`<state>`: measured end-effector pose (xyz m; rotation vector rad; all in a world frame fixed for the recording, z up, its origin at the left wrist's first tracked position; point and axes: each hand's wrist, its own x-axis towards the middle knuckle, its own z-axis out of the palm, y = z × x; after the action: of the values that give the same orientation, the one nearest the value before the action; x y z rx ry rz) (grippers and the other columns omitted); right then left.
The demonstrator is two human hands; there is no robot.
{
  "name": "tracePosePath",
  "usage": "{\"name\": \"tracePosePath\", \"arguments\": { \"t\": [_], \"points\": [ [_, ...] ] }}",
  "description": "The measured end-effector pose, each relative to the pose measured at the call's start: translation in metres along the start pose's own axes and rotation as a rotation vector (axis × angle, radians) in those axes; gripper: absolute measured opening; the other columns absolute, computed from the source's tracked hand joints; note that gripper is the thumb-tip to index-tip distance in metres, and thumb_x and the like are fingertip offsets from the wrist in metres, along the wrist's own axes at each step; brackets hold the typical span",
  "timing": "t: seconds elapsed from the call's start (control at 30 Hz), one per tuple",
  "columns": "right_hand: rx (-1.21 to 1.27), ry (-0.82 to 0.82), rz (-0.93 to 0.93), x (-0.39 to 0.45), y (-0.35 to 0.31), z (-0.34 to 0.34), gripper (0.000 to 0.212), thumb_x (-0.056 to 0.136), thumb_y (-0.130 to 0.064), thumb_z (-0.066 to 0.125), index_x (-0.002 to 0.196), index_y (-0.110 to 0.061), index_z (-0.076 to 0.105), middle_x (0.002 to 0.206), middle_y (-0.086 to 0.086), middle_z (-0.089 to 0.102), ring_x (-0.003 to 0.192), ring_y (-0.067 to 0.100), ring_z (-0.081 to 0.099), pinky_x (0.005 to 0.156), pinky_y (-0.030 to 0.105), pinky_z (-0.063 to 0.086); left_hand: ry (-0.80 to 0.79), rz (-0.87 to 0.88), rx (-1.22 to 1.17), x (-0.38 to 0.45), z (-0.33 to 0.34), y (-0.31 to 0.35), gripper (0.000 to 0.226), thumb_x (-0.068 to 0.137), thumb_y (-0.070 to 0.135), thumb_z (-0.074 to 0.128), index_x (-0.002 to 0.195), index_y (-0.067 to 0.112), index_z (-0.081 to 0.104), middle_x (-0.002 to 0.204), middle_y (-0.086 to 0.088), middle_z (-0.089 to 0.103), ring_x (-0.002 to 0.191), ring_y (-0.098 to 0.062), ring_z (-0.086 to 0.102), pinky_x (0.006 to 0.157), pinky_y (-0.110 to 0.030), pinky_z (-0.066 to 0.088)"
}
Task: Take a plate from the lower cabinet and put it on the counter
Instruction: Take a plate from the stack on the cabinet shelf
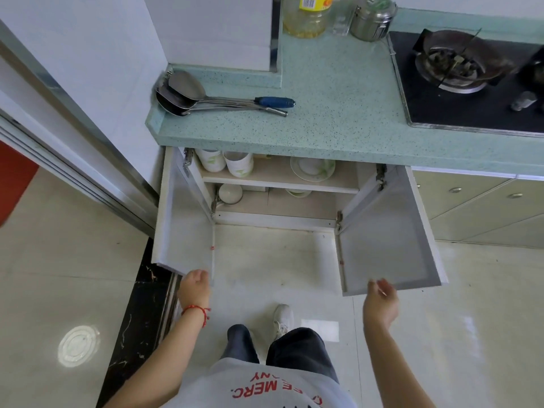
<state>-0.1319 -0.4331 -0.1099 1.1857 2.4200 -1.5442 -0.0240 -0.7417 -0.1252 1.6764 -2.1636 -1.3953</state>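
The lower cabinet [279, 220] stands with both doors swung wide. On its upper shelf lies a white plate [312, 169] with a green pattern, with white cups [239, 164] to its left. A bowl [230, 193] and another dish [298, 192] sit on the bottom level, partly hidden by the shelf. My left hand [195, 285] grips the lower corner of the left door [184, 231]. My right hand [381, 300] hovers at the bottom edge of the right door [382, 231], fingers apart, holding nothing. The speckled green counter [338, 113] runs above the cabinet.
Several metal ladles and spatulas [206, 98] lie on the counter's left end. An oil bottle [309, 16] and a steel canister [372, 20] stand at the back. A gas hob [471, 78] fills the right. A sliding door frame [73, 160] borders the left.
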Motion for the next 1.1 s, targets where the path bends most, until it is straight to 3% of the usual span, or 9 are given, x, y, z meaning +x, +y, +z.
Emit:
{"name": "tracePosePath", "arguments": {
  "t": [0.17,0.33,0.43,0.67,1.1],
  "points": [
    [-0.163,-0.295,-0.246,-0.044,0.005,0.028,0.034,0.092,-0.019,0.053,0.123,-0.007,0.051,0.121,0.015,0.061,0.102,0.026,0.059,0.084,0.031,0.045,-0.226,0.223,0.132,-0.013,0.006,-0.001,0.037,0.093,0.019,0.047,0.124,0.001,0.05,0.132,-0.02,0.052,0.123,-0.032,0.047,0.104,-0.04,0.037],
    [-0.459,-0.486,-0.535,-0.071,0.008,0.041,0.043,0.094,-0.025,0.048,0.134,-0.01,0.041,0.136,0.009,0.049,0.122,0.024,0.048,0.097,0.036,0.042,-0.306,0.553,0.339,-0.019,0.01,-0.001,0.043,0.091,0.019,0.05,0.131,0.005,0.044,0.138,-0.017,0.048,0.13,-0.029,0.04,0.108,-0.039,0.033],
    [-0.587,-0.54,-0.647,-0.078,0.008,0.045,0.046,0.095,-0.027,0.044,0.137,-0.011,0.036,0.144,0.007,0.041,0.129,0.024,0.04,0.102,0.035,0.038,-0.341,0.66,0.474,-0.021,0.015,0.0,0.047,0.093,0.025,0.045,0.136,0.009,0.037,0.144,-0.013,0.041,0.136,-0.027,0.032,0.112,-0.041,0.029],
    [-0.777,-0.587,-0.784,-0.067,0.001,0.048,0.049,0.097,-0.031,0.039,0.141,-0.013,0.029,0.15,0.005,0.032,0.136,0.02,0.03,0.11,0.034,0.028,-0.342,0.769,0.653,-0.025,0.031,0.006,0.049,0.095,0.032,0.037,0.139,0.013,0.029,0.15,-0.007,0.032,0.14,-0.022,0.023,0.113,-0.039,0.023],
    [-0.806,-0.605,-0.879,0.015,-0.034,0.058,0.049,0.096,-0.03,0.041,0.139,-0.009,0.031,0.148,0.011,0.035,0.135,0.025,0.032,0.111,0.036,0.027,-0.328,0.782,0.719,-0.021,0.1,0.061,0.05,0.096,0.032,0.036,0.141,0.013,0.025,0.152,-0.008,0.027,0.141,-0.023,0.019,0.116,-0.04,0.019]
  ]
}}
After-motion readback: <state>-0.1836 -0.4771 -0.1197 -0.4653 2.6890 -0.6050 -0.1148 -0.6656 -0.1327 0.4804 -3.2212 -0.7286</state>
